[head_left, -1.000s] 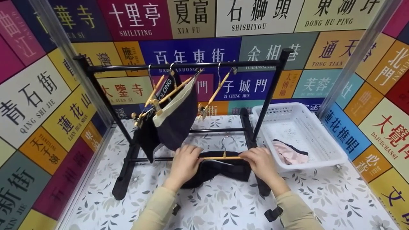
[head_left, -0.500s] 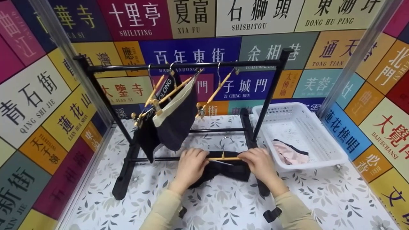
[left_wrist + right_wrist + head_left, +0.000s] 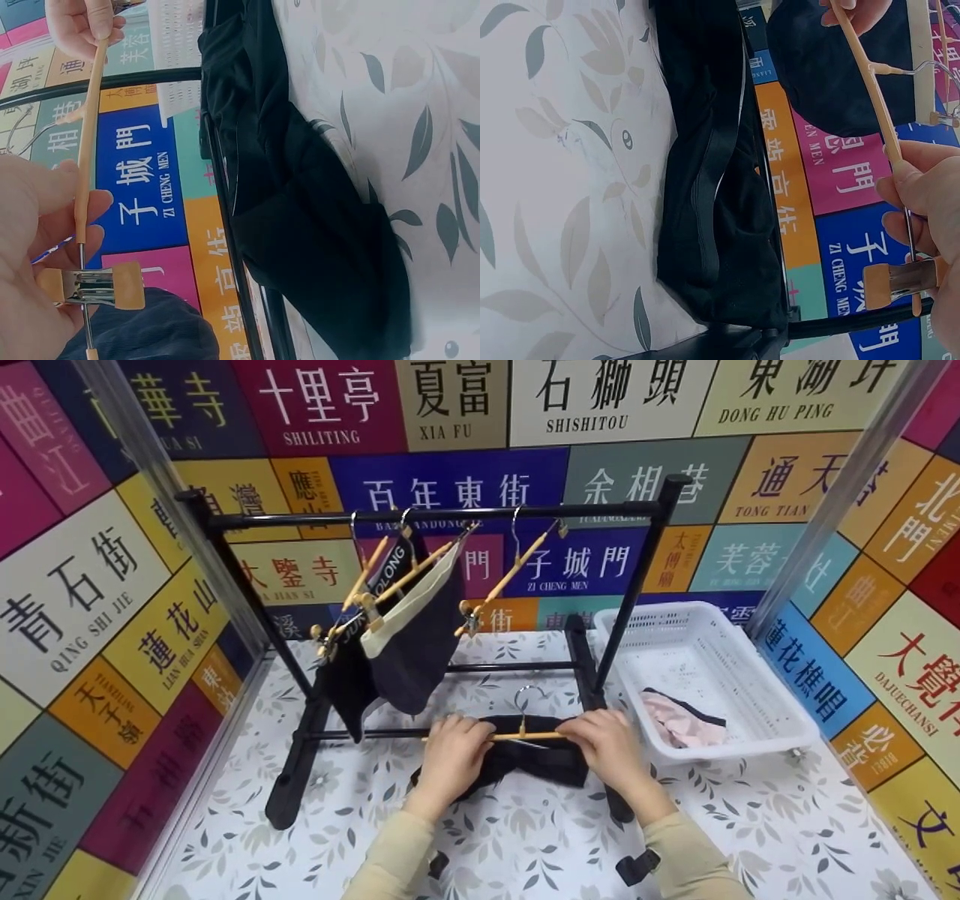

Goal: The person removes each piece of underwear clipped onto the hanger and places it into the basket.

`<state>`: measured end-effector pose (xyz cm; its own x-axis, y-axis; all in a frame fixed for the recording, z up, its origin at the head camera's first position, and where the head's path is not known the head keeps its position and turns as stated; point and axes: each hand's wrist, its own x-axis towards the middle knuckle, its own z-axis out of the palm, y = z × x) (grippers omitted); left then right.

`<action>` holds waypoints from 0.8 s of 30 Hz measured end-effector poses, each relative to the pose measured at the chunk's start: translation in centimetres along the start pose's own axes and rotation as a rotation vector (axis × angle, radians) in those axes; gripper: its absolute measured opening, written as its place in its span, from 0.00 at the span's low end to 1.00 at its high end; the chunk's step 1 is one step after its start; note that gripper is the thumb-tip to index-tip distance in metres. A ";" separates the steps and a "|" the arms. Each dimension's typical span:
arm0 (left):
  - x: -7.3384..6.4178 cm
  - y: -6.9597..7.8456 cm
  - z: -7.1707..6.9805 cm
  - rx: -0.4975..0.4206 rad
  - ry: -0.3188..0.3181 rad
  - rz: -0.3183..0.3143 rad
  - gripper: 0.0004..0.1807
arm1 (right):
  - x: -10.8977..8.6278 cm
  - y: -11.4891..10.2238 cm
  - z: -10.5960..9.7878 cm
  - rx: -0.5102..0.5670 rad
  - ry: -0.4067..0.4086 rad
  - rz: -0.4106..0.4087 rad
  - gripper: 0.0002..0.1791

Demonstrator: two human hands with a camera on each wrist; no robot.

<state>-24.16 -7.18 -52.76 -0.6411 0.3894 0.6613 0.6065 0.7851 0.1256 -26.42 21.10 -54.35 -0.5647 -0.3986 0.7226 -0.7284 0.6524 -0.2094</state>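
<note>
Both hands hold one clip hanger (image 3: 523,735), with a wooden bar and metal hook, above the table. My left hand (image 3: 457,754) pinches its left part; beside those fingers a clip (image 3: 129,285) shows in the left wrist view with no cloth in it. Gripping the right part is my right hand (image 3: 607,742), near the other clip (image 3: 876,286), also without cloth. A black garment (image 3: 536,765) lies crumpled on the table under the hanger, apart from it in both wrist views. In the head view the hands hide part of it.
A black rack (image 3: 450,515) stands behind the hands. From it hang a dark garment with a cream waistband (image 3: 420,652), a black lettered garment (image 3: 349,682) and a bare hanger (image 3: 514,570). A white basket (image 3: 780,744) at right holds a pink garment (image 3: 682,720).
My left hand has shifted right along the hanger, nearer the right hand, which has hardly moved. The held hanger moved slightly left. The bare hanger on the rack has turned a little.
</note>
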 end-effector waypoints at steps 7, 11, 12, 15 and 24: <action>0.0 0.1 0.1 -0.005 0.022 -0.021 0.03 | -0.1 -0.1 0.0 0.003 0.005 -0.006 0.11; 0.0 0.3 0.1 0.000 0.030 -0.039 0.03 | 0.0 -0.1 0.0 0.007 0.010 -0.009 0.12; 0.1 0.3 0.1 0.002 0.030 -0.044 0.03 | 0.0 -0.1 0.1 0.008 0.008 -0.009 0.12; 0.1 0.4 0.0 0.002 0.030 -0.061 0.03 | 0.1 -0.2 0.1 0.009 0.003 -0.004 0.12; 0.2 0.4 0.2 0.018 0.084 -0.062 0.04 | 0.1 -0.2 0.2 0.003 -0.012 -0.002 0.12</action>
<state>-24.11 -6.66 -52.78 -0.6351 0.2990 0.7122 0.5580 0.8152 0.1553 -26.45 20.84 -54.32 -0.5679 -0.4073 0.7153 -0.7305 0.6499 -0.2099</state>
